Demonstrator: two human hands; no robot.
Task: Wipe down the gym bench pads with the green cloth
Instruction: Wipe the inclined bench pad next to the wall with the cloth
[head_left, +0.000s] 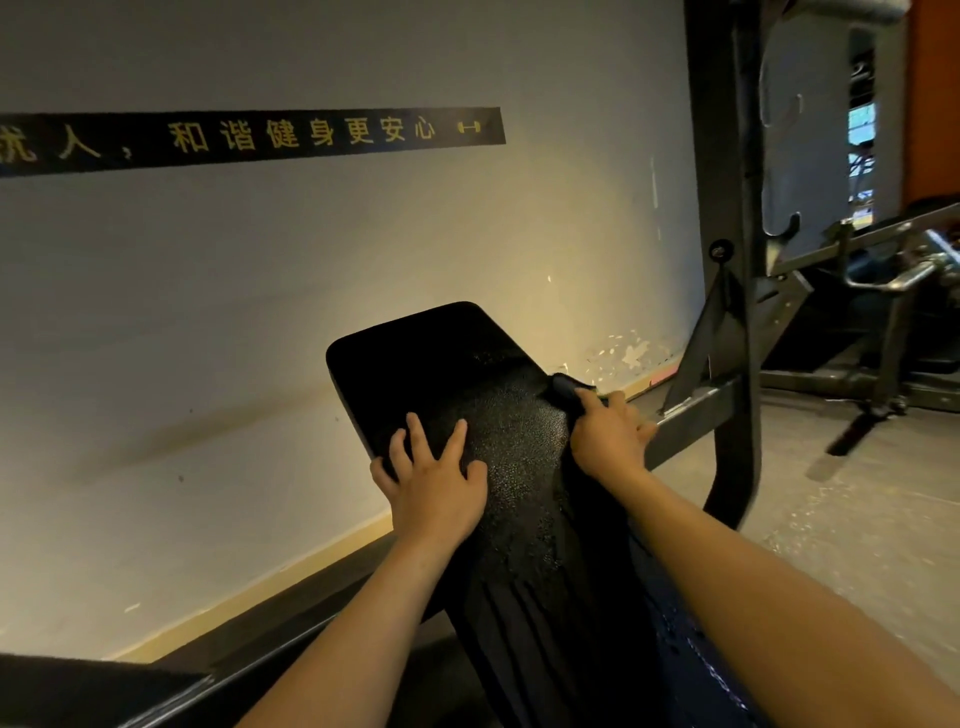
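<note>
Nearest, two bare forearms reach forward over the black bench pad (441, 364), whose grained surface shines wet in the middle; the left hand (434, 480) lies flat on the pad at its left edge, fingers spread, the outer ones hooked over the side; the right hand (608, 436) is at the right edge, fingers curled around the cloth (569, 389), which looks dark here with only a thin green strip showing beside the thumb; the cloth touches the right edge of the pad, about halfway along it; behind the right hand stands a grey steel frame (737, 260) on the concrete floor (831, 493); farther back is a pale wall (260, 312) with a black banner (249, 137) carrying yellow characters.
</note>
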